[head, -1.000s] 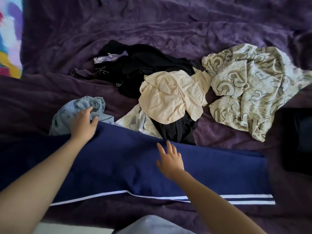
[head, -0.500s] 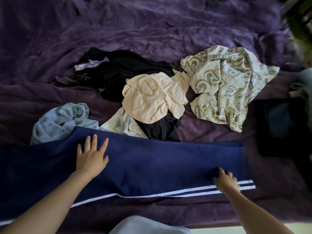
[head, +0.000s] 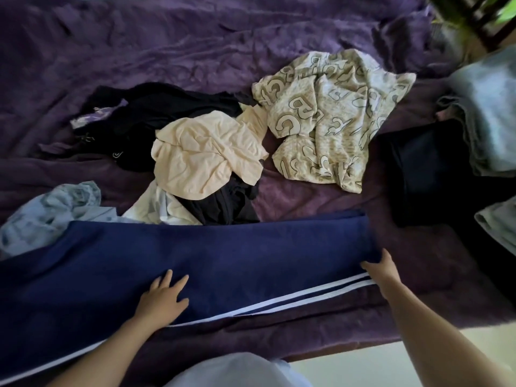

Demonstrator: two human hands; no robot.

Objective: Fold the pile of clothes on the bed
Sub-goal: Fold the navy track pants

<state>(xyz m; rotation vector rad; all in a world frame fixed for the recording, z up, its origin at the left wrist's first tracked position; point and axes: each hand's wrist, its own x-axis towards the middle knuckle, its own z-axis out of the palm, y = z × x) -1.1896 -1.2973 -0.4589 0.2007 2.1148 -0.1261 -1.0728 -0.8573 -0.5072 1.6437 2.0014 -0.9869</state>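
The left grip [head: 162,300] lies flat and open on the navy trousers [head: 251,261], fingers spread and straight. It presses the cloth just above the white side stripes [head: 307,296] and holds nothing. The right grip [head: 381,268] sits at the right-hand end of the same trousers, where the stripes run out at the hem. Its fingers reach onto the cloth edge, but the blur there hides whether they pinch the hem or only rest on it, so I cannot tell.

The trousers lie stretched sideways across the near part of the bed [head: 195,51], flat on its purple cover. They run from the left edge of the view to the right grip, with both grips touching them.

The rest of the pile lies beyond the trousers, away from both grips. A crumpled pale blue garment [head: 42,216] has its near edge under the trousers' far left side. A white cloth [head: 156,208] and a cream top [head: 203,160] are heaped over black clothing [head: 167,113]. A letter-printed garment [head: 329,115] lies just to the right of the cream one.

Well to the right sits a dark folded stack [head: 424,169], with grey-blue folded items [head: 488,121] beside it.
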